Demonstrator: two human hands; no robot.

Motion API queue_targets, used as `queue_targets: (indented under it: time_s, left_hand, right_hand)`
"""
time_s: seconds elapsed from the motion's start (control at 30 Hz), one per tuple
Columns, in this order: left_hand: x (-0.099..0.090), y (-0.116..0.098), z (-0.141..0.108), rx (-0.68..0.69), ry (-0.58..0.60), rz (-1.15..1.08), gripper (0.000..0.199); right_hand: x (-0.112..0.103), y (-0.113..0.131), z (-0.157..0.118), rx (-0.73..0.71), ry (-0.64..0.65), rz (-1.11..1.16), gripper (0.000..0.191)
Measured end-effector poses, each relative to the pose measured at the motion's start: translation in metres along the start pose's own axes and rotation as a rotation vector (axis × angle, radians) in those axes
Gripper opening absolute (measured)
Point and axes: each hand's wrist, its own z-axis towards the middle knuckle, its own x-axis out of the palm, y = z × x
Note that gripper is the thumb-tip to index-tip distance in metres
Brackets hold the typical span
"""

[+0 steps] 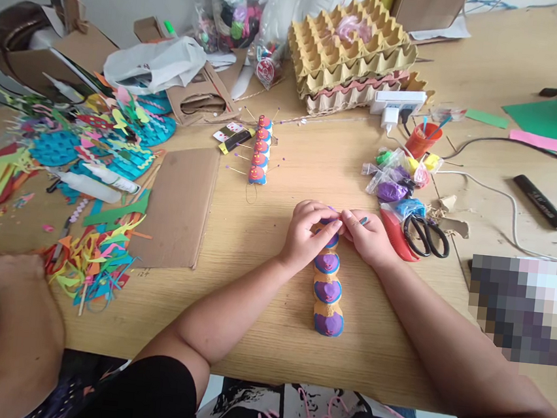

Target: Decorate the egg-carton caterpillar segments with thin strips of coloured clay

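A painted egg-carton strip point(328, 291) in orange, blue and purple lies lengthwise on the table in front of me. Over its far end, my left hand point(309, 233) has its fingers bent and pinched together. My right hand point(365, 237) meets it there, thumb and finger closed, with a small teal piece showing by its fingers. What either hand pinches is too small and covered to name. Farther off stands a second strip point(260, 151), red and blue, with thin pins sticking out at its sides.
Scissors point(426, 236), bagged clay point(392, 192) and a red cup point(420, 140) sit to the right. Stacked egg trays point(347, 51) stand at the back. Cardboard point(177, 206), paper scraps point(101, 254) and another person's arm point(20, 329) are on the left.
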Motion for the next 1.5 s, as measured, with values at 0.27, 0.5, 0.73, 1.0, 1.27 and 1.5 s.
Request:
queue_targets:
  time_s: [0.27,0.5,0.73,1.0,1.27,1.5]
  left_hand:
    - [0.0010,0.0012,-0.0014,-0.014,-0.007,0.014,0.019]
    - [0.0014,0.0020,-0.0011,-0.021,-0.044,0.017,0.017]
    - [0.0010,0.0024,-0.0008,-0.027,-0.036,0.048,0.020]
    - [0.0001,0.0004,-0.0007,-0.018,-0.065,0.041,0.018]
    - [-0.0005,0.0018,-0.0011,0.002,-0.043,0.060,0.019]
    - [0.0001,0.0002,-0.0009,0.030,-0.006,0.075,0.019]
  right_hand:
    - [0.0015,0.0033,-0.0013,0.013,0.017,-0.018,0.075]
    - [-0.0016,-0.0012,0.0002,-0.002,0.027,0.065,0.069]
    - [-0.0012,0.0015,0.0011,0.021,0.001,0.125,0.055]
    - [-0.0031,-0.0022,0.0036,0.028,-0.057,0.105,0.056]
    - [-0.0017,0.0005,0.0031,0.011,-0.065,0.028,0.065]
    - [-0.0016,0.0002,0.0031,-0.012,-0.082,0.047,0.067]
